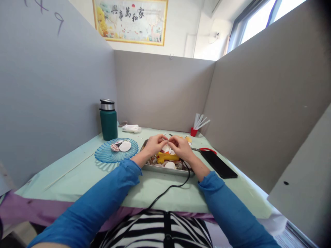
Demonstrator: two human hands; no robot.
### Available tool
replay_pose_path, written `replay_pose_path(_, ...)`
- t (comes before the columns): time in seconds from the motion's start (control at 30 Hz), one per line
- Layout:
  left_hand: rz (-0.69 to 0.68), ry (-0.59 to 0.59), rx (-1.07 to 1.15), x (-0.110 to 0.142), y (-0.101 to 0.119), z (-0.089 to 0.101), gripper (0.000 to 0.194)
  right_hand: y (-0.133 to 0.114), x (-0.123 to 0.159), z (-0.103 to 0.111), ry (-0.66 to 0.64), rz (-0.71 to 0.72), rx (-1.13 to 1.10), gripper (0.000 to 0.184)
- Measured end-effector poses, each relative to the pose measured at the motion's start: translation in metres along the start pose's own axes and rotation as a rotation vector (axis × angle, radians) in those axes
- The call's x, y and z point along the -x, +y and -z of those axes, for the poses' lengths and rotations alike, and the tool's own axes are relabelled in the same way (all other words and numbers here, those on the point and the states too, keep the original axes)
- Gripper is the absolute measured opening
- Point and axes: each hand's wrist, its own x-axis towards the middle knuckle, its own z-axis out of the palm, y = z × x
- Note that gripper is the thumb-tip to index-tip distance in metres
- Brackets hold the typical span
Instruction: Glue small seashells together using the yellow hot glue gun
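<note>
Both of my hands meet above a metal tray (160,169), fingertips nearly touching. My left hand (156,144) is closed in a pinch at the left edge of a white shell (166,148). From the other side, my right hand (180,146) pinches the same shell, its fingers partly covering it. Just below them a yellow glue gun (167,157) lies in the tray, its black cord (169,188) running over the front rim towards me. Around the gun are several shells and small brown bits, among them a pale shell (170,165).
On the left, a blue glass plate (102,155) bears several shells, with a green bottle (109,124) behind it. To the right lie a black phone (219,164) and red-handled scissors (208,150). A red cup (193,132) holds glue sticks (199,121). Grey partitions (165,91) enclose the table.
</note>
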Motion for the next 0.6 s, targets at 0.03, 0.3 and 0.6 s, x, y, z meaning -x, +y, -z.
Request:
replay_pose_path(0.03,-0.008,0.002,-0.001,-0.0004,-0.0012,0.0000,0.022,-0.0001,0.0000,0.0001,-0.001,0.001,0.002,0.012)
replay_pose_path(0.3,-0.018,-0.006,-0.003,-0.0010,-0.0019,-0.0005,0.020,-0.0002,-0.0006,-0.0004,-0.001,0.009,0.000,0.013)
replay_pose_path(0.6,-0.013,-0.021,-0.057,-0.0010,-0.0029,0.0012,0.018,-0.0007,0.0003,-0.0004,-0.014,0.016,0.013,0.015)
